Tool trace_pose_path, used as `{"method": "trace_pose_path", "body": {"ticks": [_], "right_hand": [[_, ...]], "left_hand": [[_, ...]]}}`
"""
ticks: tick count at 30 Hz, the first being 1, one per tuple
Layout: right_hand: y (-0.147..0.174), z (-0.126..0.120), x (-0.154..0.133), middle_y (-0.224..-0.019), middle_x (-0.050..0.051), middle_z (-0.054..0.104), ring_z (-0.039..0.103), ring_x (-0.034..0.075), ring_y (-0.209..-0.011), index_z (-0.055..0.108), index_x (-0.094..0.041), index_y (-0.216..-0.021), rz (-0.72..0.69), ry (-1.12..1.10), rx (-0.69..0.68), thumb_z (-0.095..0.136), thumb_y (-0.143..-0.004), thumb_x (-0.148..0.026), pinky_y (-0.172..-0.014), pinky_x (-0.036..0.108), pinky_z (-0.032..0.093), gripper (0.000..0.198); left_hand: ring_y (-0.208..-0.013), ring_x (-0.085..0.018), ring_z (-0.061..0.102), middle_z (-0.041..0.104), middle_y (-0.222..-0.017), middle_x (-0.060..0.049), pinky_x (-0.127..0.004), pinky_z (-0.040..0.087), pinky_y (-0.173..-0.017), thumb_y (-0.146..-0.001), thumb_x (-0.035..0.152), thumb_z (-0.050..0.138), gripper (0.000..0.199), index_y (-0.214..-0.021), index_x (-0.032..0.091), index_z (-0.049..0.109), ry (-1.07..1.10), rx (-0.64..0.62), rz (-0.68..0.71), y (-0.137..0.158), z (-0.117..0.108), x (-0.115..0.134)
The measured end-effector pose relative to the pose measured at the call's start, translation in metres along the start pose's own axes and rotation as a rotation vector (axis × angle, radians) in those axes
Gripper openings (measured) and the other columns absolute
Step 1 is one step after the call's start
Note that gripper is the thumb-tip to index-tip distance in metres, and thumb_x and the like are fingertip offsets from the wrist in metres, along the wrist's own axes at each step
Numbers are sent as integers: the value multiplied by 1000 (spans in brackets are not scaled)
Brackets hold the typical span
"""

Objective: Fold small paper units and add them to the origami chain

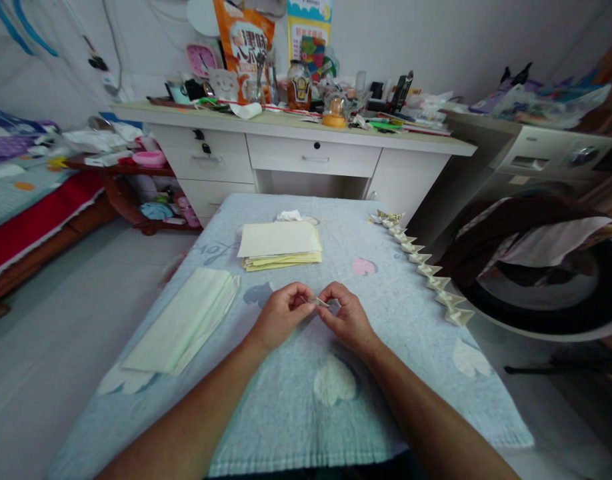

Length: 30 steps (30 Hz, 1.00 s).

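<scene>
Between the fingertips of both hands is a small folded piece of pale paper (318, 302). My left hand (287, 308) pinches its left end, and my right hand (345, 312) pinches its right end. The fingers cover most of it. Beyond the hands lies a stack of cream and yellow paper sheets (280, 240). A bundle of long pale folded paper (186, 323) rests to the left of my left arm. Along the right edge of the cloth runs a row of pointed folded paper pieces (429, 270), nested one in another.
A light blue cloth (306, 413) covers the table. A white crumpled tissue (289, 216) is behind the stack. Past the table stands a white desk (313, 157) crowded with jars and bags. A washing machine (536, 157) with clothes in its open door is at right, a bed (41, 213) at left.
</scene>
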State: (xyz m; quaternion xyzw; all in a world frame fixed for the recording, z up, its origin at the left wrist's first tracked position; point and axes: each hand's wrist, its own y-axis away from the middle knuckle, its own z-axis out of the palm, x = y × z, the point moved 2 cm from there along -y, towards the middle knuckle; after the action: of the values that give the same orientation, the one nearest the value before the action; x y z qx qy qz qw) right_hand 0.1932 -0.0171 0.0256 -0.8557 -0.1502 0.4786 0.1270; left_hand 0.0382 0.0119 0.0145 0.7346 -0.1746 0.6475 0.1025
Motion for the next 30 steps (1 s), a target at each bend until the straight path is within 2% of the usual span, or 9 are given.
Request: {"method": "trace_pose_path", "body": {"ticks": [2,5,8,19,23,27,30], "right_hand": [[0,1,1,-77,0,56,52,16,-79,54,-20,-76,-29,100,4,57,-77,-14,-73,28,39,7],[0,3,3,-77,2,56,49,19,-81,54,-20,-76,-74,289,-18,56,-73,-10,-75,30,36,10],[2,5,4,-82,3,55,47,20,-84,56,-20,-80,-109,411,-59,56,-72,-10,-77,32,35,13],[1,5,12,-87,5,55,45,22,-88,57,-20,-85,-91,487,-124,51,-70,-5,-78,34,33,22],[1,7,11,-87,5,57,44,22,-89,60,-20,-86,-113,545,-180,52,-71,-4,-79,34,31,24],[3,8,10,-87,4,58,45,21,-89,62,-20,-85,-114,573,-209,54,-74,-4,-79,34,31,21],[4,5,11,-86,3,58,46,20,-88,63,-20,-84,-116,570,-232,57,-76,-7,-80,34,31,17]], "left_hand": [[-67,-12,53,59,-77,1,-23,42,-63,-78,18,57,12,-89,18,60,-188,28,97,2,1,3],[-84,-16,57,61,-90,-3,-27,45,-76,-75,9,52,18,-86,20,61,-438,40,243,4,3,8],[-89,-18,57,62,-87,-3,-30,44,-83,-73,5,50,19,-81,21,59,-582,21,294,3,4,8],[-86,-17,57,62,-87,-2,-29,44,-81,-72,2,46,23,-80,20,57,-575,-42,282,-6,4,-4],[-86,-18,55,60,-86,-2,-29,44,-78,-70,1,47,23,-80,21,55,-660,-92,286,-4,5,-5],[-94,-22,52,61,-92,-4,-34,41,-85,-71,6,57,17,-81,21,58,-796,-102,335,2,2,3],[-90,-22,51,61,-90,-4,-35,40,-82,-75,12,61,10,-81,20,61,-859,-113,355,6,0,6]]}}
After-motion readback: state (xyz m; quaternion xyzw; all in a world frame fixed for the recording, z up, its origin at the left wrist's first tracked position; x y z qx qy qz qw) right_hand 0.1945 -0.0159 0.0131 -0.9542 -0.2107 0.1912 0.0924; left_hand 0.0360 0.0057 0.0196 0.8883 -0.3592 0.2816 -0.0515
